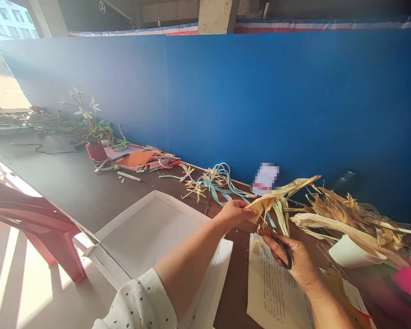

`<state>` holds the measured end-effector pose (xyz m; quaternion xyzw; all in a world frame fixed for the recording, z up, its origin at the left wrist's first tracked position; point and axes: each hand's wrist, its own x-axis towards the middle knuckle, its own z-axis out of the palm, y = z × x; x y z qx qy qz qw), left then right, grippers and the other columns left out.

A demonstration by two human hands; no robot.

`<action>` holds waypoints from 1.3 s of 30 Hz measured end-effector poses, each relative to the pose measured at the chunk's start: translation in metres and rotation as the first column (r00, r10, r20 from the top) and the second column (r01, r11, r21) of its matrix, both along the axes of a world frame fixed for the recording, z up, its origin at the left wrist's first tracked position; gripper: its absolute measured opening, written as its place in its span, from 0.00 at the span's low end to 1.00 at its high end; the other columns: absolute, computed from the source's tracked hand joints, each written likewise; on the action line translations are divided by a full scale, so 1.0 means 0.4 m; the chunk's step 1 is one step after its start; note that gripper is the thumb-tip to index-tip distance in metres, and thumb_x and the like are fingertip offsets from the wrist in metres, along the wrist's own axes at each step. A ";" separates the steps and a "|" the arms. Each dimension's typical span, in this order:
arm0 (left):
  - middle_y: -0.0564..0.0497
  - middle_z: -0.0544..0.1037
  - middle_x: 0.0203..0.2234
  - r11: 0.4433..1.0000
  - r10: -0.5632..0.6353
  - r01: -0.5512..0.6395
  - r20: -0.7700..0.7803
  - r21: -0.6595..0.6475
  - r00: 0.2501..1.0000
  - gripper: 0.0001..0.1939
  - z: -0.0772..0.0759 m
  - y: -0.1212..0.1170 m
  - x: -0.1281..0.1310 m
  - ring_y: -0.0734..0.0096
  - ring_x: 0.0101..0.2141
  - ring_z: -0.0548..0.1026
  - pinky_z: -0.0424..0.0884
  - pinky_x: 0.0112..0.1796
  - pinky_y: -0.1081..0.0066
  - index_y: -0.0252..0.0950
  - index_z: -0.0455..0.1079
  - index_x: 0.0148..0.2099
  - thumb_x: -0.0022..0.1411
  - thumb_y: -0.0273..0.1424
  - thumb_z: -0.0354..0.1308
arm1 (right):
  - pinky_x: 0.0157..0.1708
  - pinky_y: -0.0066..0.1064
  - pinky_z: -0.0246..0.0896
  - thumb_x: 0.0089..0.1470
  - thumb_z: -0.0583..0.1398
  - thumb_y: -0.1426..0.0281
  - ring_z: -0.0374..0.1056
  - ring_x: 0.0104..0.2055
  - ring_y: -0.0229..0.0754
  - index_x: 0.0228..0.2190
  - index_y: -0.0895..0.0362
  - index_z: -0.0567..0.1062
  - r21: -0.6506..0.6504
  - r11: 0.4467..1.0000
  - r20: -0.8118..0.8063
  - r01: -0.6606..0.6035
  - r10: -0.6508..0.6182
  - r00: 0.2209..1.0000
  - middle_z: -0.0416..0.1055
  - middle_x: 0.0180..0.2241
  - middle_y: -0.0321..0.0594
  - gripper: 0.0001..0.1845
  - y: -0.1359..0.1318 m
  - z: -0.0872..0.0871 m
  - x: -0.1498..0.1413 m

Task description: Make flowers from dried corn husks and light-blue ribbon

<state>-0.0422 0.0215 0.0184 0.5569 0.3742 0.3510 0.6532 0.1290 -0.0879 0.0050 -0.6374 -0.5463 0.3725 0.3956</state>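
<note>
while the left hand (238, 214) pinches a pale dried husk (277, 195) between thumb and fingers, the right hand (296, 258) grips black-handled scissors (287, 257), its fingers curled round the loops. the husk is held above the table (234, 269), in front of the blue panel (277, 100). the blades run up toward its lower edge, partly lost among hanging strips, so i cannot tell whether they touch it. the right forearm covers part of a printed sheet (270, 292), whose writing is too small to read. the left arm hides much of the white tray (125, 211). a pale cup (351, 253) sits partly beneath piled husks (352, 212); a bright pink thing (409, 276) at the right edge is blurred and cut off.
</note>
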 end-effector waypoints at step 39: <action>0.56 0.62 0.17 0.998 0.044 -0.040 -0.067 0.052 0.997 0.16 0.003 -0.004 0.004 0.81 0.19 0.55 0.47 0.21 0.75 0.32 0.71 0.31 0.44 0.39 0.65 | 0.26 0.30 0.57 0.46 0.64 0.55 0.60 0.23 0.38 0.42 0.55 0.78 0.003 0.997 -0.111 -0.075 0.075 0.991 0.63 0.19 0.32 0.23 0.003 -0.008 -0.002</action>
